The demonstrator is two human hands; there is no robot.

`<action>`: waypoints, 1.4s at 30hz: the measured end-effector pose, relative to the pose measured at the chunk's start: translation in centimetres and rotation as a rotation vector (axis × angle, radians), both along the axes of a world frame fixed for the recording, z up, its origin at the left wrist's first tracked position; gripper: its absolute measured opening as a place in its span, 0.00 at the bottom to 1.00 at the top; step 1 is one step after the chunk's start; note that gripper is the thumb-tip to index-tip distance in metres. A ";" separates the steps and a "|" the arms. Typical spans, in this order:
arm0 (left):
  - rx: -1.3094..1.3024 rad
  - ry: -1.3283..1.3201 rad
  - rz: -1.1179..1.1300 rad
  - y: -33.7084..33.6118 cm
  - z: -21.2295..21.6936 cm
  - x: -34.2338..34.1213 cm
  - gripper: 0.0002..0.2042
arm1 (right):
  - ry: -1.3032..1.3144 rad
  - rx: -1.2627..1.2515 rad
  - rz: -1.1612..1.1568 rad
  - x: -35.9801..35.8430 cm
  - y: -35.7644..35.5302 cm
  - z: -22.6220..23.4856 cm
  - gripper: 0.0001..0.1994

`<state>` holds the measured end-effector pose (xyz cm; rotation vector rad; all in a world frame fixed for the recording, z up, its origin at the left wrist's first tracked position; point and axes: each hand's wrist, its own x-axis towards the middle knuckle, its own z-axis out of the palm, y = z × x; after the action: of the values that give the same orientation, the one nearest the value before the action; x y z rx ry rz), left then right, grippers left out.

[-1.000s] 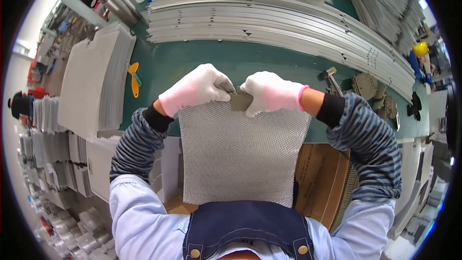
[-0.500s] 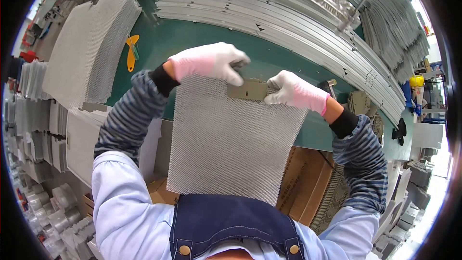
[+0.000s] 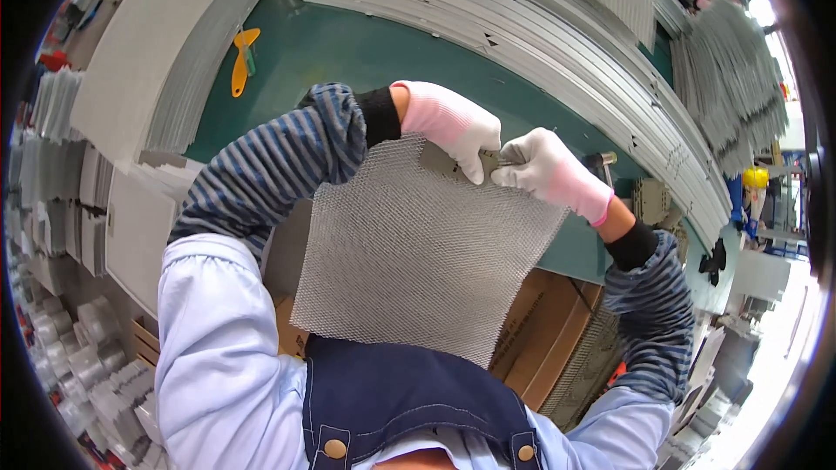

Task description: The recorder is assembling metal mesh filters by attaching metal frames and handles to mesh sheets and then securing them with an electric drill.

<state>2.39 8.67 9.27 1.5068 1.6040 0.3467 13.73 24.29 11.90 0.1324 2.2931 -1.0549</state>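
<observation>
left hand [image 3: 448, 124] and right hand [image 3: 547, 172], gloved, pinch mesh sheet [image 3: 418, 248] top edge at 12 o'clock | view tilted since earlier frame

The person wore pale pink-and-white knit gloves on the left hand [image 3: 448, 122] and right hand [image 3: 549, 170], black cuffs, blue-grey striped sleeves, a light blue shirt and navy dungarees with brass buttons.

One mesh sheet [image 3: 418, 252], one yellow scraper [image 3: 241, 59] — two gloved hands [image 3: 448, 122].
</observation>
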 end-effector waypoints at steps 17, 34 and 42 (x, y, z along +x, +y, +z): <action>0.352 0.791 0.607 -12.6 -7.2 5.8 0.37 | 0.970 0.627 0.182 -0.9 -4.5 -10.4 0.40; 0.633 -0.859 1.334 -14.0 -6.6 1.3 0.13 | 0.295 -0.611 -0.016 -2.3 2.0 -1.2 0.24; 0.881 -0.577 1.271 -14.1 -1.9 3.7 0.09 | 0.254 1.273 -0.146 -3.6 21.5 -4.3 0.11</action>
<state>6.08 -5.39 7.37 0.5266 1.7649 2.1673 10.13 45.75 7.61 0.6890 2.8531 0.5076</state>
